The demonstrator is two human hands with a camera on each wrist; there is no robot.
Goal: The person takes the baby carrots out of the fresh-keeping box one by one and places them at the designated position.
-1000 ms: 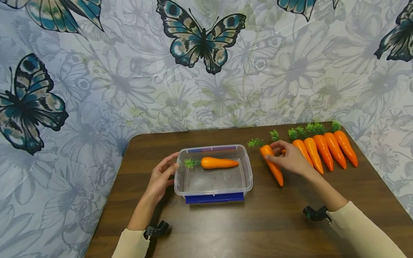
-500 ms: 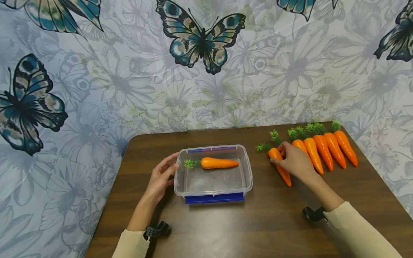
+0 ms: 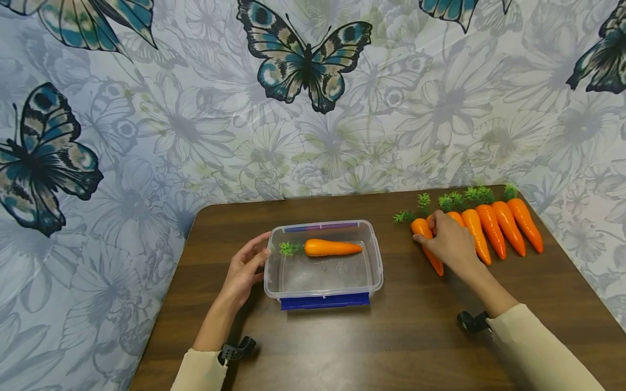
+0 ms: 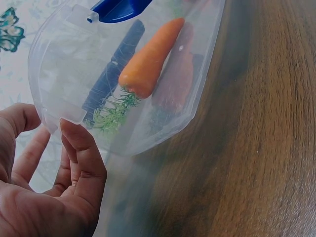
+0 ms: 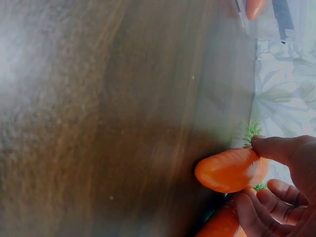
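My left hand (image 3: 243, 266) holds the left rim of a clear plastic food container (image 3: 298, 282) with blue clips. Inside it lies one orange carrot (image 3: 332, 247), its green top pointing left. In the left wrist view the thumb and fingers (image 4: 84, 153) are at the container's edge. My right hand (image 3: 452, 241) pinches another carrot (image 3: 430, 255) near its thick top, thumb on the near side. The right wrist view shows this carrot (image 5: 229, 170) between thumb and fingers, tip toward the camera. Right beside it is a further carrot (image 5: 222, 219), mostly hidden by the hand in the head view.
Several more carrots (image 3: 506, 228) lie side by side at the right rear of the brown wooden table (image 3: 342, 347), leafy tops toward the wall. The butterfly-patterned wall (image 3: 313, 152) stands directly behind the table. Each wrist wears a black band (image 3: 237, 348).
The right hand has moved right with its carrot, bringing it close beside the other carrots. The left hand and the container have stayed in place.
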